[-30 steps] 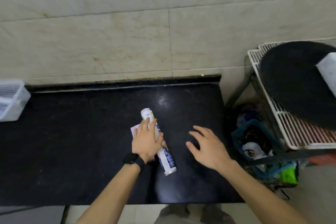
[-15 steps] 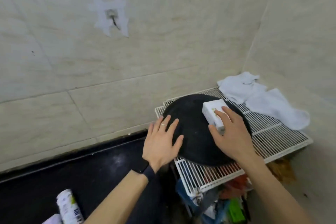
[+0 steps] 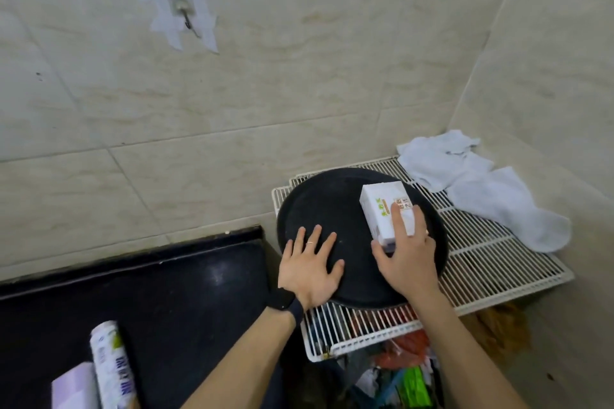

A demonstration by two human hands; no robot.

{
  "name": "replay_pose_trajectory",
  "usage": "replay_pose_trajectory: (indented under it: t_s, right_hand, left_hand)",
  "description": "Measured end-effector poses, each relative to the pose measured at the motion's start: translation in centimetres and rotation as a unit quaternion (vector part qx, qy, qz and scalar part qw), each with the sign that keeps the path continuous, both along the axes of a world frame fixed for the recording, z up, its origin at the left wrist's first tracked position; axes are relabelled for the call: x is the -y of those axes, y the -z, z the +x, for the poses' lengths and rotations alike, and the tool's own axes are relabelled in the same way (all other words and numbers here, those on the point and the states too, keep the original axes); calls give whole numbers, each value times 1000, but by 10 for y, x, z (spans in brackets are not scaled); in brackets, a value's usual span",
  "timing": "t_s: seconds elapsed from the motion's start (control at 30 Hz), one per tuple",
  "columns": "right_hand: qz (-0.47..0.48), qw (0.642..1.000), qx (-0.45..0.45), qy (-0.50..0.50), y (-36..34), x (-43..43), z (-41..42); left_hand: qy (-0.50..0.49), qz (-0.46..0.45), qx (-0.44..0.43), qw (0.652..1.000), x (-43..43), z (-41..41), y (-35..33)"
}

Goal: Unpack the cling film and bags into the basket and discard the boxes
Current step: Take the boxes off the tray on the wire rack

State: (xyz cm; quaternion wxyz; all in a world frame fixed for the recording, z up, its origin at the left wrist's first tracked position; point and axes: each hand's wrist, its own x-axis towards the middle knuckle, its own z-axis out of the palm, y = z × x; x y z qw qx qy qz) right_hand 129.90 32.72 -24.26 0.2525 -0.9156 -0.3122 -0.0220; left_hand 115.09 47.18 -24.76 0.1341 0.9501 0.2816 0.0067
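Note:
A small white box (image 3: 382, 206) with green and red print lies on a round black tray (image 3: 329, 202) on the white wire rack. My right hand (image 3: 407, 256) grips the near end of the box, fingers over its top. My left hand (image 3: 310, 267) rests flat and spread on the tray's left part, holding nothing. At the bottom left, a white printed roll (image 3: 111, 365) and a pale purple roll (image 3: 74, 388) lie side by side on the black counter (image 3: 186, 295).
The white wire rack (image 3: 481, 256) stands in the wall corner, with white cloths (image 3: 478, 189) on its far right. Under the rack sits a bin with colourful packaging (image 3: 395, 372). A taped hook (image 3: 184, 15) hangs on the tiled wall.
The view swung right from the counter to the rack. My left hand left the roll and now lies on the tray; my right hand closed on the white box.

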Motion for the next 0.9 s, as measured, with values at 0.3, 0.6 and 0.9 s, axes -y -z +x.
replay_pose_trajectory:
  t_s: [0.3,0.6,0.9]
  right_hand:
    - [109,994,-2,10,-17,-6,-18]
    - [209,966,-29,-148,-24,-62,-173]
    - [34,955,-188,-228,91,-125,-322]
  left_hand:
    - [7,-19,96,995,-9,-16,-23]
    - [-129,8,138,982,-88,-181,-14]
    - [-324,-86,5,942,-120,-387,87]
